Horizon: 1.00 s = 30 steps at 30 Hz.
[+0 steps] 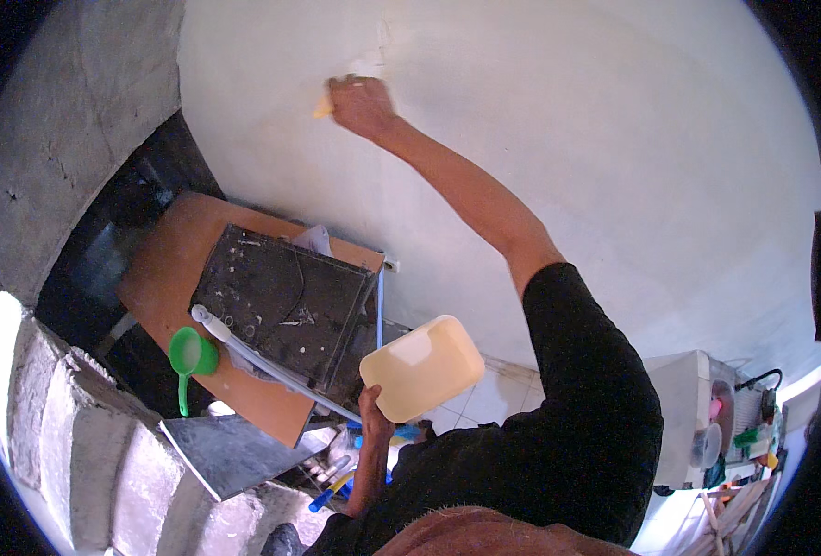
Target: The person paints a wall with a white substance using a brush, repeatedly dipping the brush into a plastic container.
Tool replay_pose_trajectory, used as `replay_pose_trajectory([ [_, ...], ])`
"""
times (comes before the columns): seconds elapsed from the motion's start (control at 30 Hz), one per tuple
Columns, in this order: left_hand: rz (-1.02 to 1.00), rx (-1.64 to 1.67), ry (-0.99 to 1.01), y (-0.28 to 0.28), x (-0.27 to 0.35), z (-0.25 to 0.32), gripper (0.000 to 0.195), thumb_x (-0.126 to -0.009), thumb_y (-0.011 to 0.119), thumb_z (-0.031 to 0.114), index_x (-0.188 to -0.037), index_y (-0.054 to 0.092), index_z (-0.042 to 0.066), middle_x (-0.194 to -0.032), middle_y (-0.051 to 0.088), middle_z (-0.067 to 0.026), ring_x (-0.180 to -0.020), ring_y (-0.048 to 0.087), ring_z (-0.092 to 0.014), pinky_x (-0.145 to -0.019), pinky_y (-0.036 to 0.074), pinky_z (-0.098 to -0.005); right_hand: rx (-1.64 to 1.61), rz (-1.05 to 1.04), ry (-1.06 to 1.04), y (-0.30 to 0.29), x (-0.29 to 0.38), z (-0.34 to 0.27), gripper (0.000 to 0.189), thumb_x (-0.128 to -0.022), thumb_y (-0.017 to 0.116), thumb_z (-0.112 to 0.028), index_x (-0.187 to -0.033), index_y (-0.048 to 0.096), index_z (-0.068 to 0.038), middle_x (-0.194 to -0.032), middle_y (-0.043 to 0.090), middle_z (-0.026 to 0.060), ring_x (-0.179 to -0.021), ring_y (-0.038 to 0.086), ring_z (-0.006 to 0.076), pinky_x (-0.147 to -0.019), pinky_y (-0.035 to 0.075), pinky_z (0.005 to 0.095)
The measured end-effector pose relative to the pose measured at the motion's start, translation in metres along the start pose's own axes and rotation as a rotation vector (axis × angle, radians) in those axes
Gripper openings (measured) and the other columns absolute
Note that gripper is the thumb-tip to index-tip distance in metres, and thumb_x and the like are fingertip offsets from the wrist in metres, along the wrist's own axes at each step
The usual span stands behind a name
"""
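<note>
My right hand (363, 104) is raised against the pale wall (493, 139), closed around a tool with a yellow part (323, 107) that shows beside the fingers; the rest of it is hidden. Just above that hand lies a white patch (368, 64) on the wall, with a thin crack-like line running up from it. Low in front of my body, my left hand (375, 411) grips a cream plastic tub (427, 372) by its near corner, thumb over the rim. Its inside is pale, and I cannot tell how much it holds.
An orange-brown tabletop (160, 278) carries a stained dark panel or box (278, 299), a grey-white pipe (264, 372) and a green plastic dipper (191, 353). Rough concrete steps (98, 445) lie at lower left. A wall socket (391, 265) is near the table corner; a sink (723, 417) stands far right.
</note>
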State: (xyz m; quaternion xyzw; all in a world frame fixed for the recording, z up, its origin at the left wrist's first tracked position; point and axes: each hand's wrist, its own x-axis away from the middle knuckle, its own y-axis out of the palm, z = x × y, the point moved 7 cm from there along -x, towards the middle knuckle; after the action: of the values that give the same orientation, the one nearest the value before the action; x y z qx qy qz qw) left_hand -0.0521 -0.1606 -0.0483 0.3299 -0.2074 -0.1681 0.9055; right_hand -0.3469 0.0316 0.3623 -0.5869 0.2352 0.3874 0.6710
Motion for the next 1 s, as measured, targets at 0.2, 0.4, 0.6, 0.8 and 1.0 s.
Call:
replay_pose_trajectory([
  [0.2, -0.011, -0.014, 0.024, 0.008, 0.001, 0.011, 0.06, -0.08, 0.05, 0.039, -0.125, 0.044, 0.0, -0.113, 0.057, -0.0151, -0.1, 0.059, -0.028, -0.085, 0.05, -0.0403, -0.003, 0.007, -0.023, -0.023, -0.001, -0.006, 0.026, -0.069, 0.064, -0.017, -0.094, 0.061, -0.01, -0.087, 0.065, 0.0117, -0.08, 0.064, 0.027, -0.068, 0.051, 0.0415],
  [0.4, -0.048, -0.047, 0.0, 0.007, 0.005, 0.012, 0.056, -0.081, 0.048, 0.035, -0.122, 0.046, -0.003, -0.108, 0.058, -0.0143, -0.095, 0.06, -0.024, -0.078, 0.05, -0.0364, 0.064, 0.441, 0.191, -0.156, 0.111, 0.093, 0.023, -0.075, 0.066, -0.025, -0.095, 0.065, -0.013, -0.083, 0.067, 0.0077, -0.073, 0.066, 0.0262, -0.064, 0.053, 0.0384],
  [0.6, 0.012, -0.069, -0.002, -0.001, 0.006, 0.002, 0.052, -0.081, 0.044, 0.032, -0.118, 0.048, -0.005, -0.102, 0.06, -0.012, -0.088, 0.062, -0.021, -0.073, 0.05, -0.0326, 0.254, 0.304, 0.268, -0.16, 0.081, 0.065, 0.017, -0.074, 0.061, -0.025, -0.085, 0.061, -0.012, -0.071, 0.064, 0.0092, -0.064, 0.064, 0.026, -0.052, 0.05, 0.0393],
  [0.8, 0.027, 0.026, 0.038, 0.001, 0.009, 0.003, 0.051, -0.082, 0.048, 0.037, -0.113, 0.052, -0.003, -0.098, 0.062, -0.0134, -0.082, 0.064, -0.025, -0.071, 0.054, -0.0358, 0.083, 0.183, 0.063, -0.045, -0.033, 0.013, 0.012, -0.075, 0.053, -0.013, -0.077, 0.06, -0.004, -0.07, 0.064, 0.0143, -0.067, 0.065, 0.03, -0.057, 0.052, 0.0433],
  [1.0, 0.031, -0.054, 0.042, 0.017, 0.018, 0.023, 0.055, -0.08, 0.047, 0.037, -0.117, 0.05, -0.003, -0.103, 0.061, -0.0138, -0.087, 0.062, -0.025, -0.074, 0.052, -0.0359, 0.001, 0.041, -0.057, -0.052, -0.041, -0.004, 0.027, -0.067, 0.064, -0.018, -0.093, 0.061, -0.01, -0.086, 0.065, 0.0118, -0.083, 0.064, 0.0287, -0.067, 0.051, 0.0422],
])
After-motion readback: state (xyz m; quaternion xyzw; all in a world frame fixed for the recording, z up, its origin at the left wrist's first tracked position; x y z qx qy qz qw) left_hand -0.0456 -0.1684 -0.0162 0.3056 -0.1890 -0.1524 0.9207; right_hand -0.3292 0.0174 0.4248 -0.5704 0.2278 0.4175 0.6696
